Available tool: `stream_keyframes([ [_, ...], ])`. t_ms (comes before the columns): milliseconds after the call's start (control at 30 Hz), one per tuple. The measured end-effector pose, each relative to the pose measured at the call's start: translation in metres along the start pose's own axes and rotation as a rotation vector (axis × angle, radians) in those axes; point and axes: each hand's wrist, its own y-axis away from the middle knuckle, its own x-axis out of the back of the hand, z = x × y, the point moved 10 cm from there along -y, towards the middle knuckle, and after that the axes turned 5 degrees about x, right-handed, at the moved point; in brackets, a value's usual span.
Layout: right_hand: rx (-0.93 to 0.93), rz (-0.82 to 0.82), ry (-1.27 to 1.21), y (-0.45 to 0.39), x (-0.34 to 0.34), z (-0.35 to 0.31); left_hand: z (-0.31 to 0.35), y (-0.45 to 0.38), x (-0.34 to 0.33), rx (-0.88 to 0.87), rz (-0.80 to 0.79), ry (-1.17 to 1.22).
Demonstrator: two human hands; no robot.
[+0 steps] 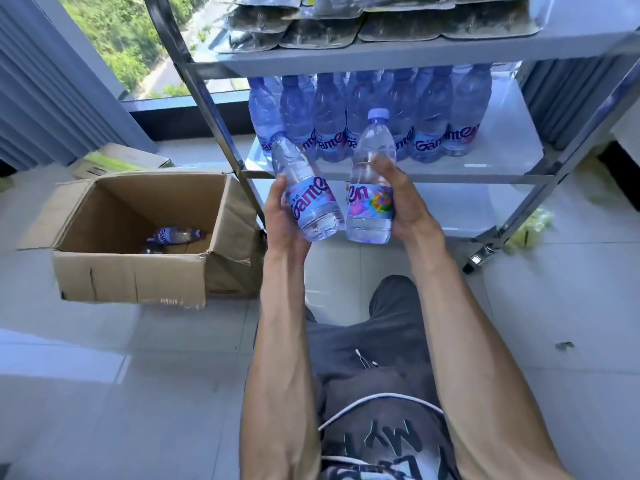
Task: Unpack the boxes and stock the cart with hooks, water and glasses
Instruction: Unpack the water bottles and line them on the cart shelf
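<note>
Before the cart (519,174), left hand (282,216) tilts 1 bottle (308,199) cap-leftward.

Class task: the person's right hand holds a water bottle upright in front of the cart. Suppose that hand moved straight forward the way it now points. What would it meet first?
Probably the row of water bottles on the cart's middle shelf. The right hand and its bottle point toward that row, with bare shelf in between; depth is hard to judge from one view.

Both bare forearms reach forward; the left hand (281,216) curls under a tilted load; the right hand (403,199) grips upright.
</note>
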Motion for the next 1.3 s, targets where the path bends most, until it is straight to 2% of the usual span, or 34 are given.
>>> stream_keyframes([
  [200,-0.023,0.007,-0.097,0.004,0.008,0.009,-0.020,0.003,-0.008,0.098,-0.179,-0.079],
  [333,-0.043,0.005,-0.096,0.003,0.008,0.014,-0.027,0.001,-0.011,0.141,-0.170,-0.052],
  [433,-0.071,0.037,-0.046,0.003,0.009,0.018,-0.031,0.000,-0.011,0.193,-0.108,-0.092],
  [533,-0.056,0.050,-0.024,0.002,0.017,0.019,-0.042,0.008,-0.027,0.271,-0.205,-0.019],
  [633,-0.024,0.065,-0.012,-0.002,0.024,0.016,-0.040,0.006,-0.035,0.238,-0.280,-0.033],
  [767,0.018,0.073,-0.091,-0.005,0.027,0.011,-0.049,0.001,-0.040,0.314,-0.310,-0.033],
  [867,0.020,0.147,-0.006,-0.005,0.037,0.006,-0.056,0.001,-0.045,0.335,-0.288,-0.018],
  [1000,-0.025,0.159,0.075,-0.003,0.047,0.003,-0.057,-0.006,-0.051,0.322,-0.251,-0.073],
  [1167,0.048,0.168,0.195,0.002,0.070,-0.009,-0.055,-0.020,-0.033,0.249,-0.042,-0.294],
  [1300,0.088,0.207,0.184,0.003,0.090,-0.015,-0.053,-0.030,-0.030,0.108,0.052,-0.489],
])
